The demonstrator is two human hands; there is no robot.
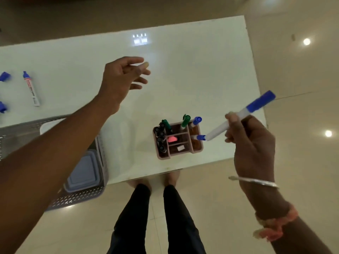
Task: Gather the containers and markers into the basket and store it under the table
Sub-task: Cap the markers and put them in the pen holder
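My right hand (251, 142) grips a white marker with a blue cap (240, 116), its lower end just above the right side of a pink compartmented organizer (199, 148). The organizer stands near the table's front edge and holds black, green and blue markers. My left hand (124, 76) hovers open over the middle of the white table (192, 70), holding nothing. A grey perforated basket (82, 196) sits at the front left, partly under my left arm, with a blue-lidded container (82, 173) inside. A loose blue-capped marker (31, 88) lies at the far left.
Two blue marker ends (4, 77) lie at the table's left edge, cut off by the frame. The person's legs and bare feet (152, 182) stand at the table's front edge on a glossy tiled floor.
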